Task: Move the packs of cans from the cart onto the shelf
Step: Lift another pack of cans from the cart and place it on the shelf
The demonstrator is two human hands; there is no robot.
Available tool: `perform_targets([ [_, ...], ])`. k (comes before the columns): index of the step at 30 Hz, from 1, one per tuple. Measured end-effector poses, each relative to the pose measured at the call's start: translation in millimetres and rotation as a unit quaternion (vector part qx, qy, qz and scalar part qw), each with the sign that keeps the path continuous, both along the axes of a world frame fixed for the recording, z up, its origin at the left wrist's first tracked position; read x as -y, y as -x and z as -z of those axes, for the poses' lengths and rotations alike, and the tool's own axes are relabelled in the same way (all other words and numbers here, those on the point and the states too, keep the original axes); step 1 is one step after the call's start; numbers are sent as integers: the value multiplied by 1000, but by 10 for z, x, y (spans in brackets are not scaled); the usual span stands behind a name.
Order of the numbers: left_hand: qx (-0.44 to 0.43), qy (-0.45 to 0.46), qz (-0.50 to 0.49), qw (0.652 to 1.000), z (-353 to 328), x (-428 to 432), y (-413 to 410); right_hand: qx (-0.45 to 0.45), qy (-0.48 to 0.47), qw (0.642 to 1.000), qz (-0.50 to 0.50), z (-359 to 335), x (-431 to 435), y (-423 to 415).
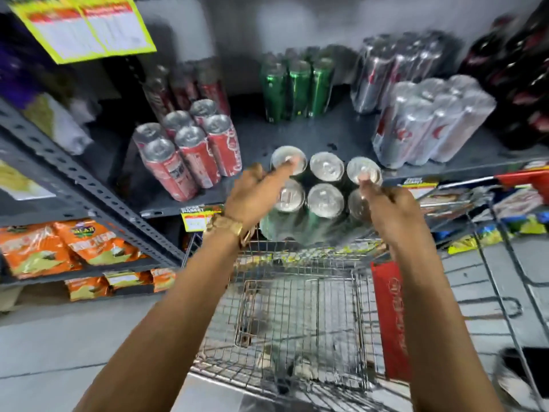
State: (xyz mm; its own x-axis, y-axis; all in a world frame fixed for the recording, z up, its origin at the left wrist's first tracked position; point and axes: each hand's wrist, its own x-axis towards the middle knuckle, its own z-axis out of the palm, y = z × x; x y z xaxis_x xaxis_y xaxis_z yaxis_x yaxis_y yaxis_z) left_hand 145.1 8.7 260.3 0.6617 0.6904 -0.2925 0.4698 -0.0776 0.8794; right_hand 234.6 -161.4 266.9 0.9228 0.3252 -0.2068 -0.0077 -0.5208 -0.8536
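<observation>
- Red cans (193,156), on the shelf left of the fingers: white script logo, too blurred to spell out.
- Red panel (389,319) on the cart, below the right fingers: white script, unreadable.
- Orange snack bags (74,245), lower left: lettering blurred.
- Yellow price tags (197,220) on the shelf edge: illegible.

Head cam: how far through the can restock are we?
Done: packs already stand on the shelf: a red pack, a green pack and a silver pack. In hand: left hand and right hand hold a green six-pack at the shelf's front edge. Left: probably nothing; the cart shows no more packs.
</observation>
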Motion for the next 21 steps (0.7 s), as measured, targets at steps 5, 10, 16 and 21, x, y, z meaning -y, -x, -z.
perform_targets([
  [5, 32, -20, -31, 999, -147, -526, -634, 1, -38, 998, 40, -95, -529, -611],
  [10, -26, -93, -23, 995, -18, -901, -1071, 4, -36, 999, 27, -40, -927, -1091],
  [16, -28, -81, -32, 996, 246, -1102, -1394, 50, 8, 998, 26, 111, -1125, -1354],
  [21, 13, -58, -28, 998, 317, -1017, -1331, 83, 43, 995, 40, 218, -1217, -1306],
])
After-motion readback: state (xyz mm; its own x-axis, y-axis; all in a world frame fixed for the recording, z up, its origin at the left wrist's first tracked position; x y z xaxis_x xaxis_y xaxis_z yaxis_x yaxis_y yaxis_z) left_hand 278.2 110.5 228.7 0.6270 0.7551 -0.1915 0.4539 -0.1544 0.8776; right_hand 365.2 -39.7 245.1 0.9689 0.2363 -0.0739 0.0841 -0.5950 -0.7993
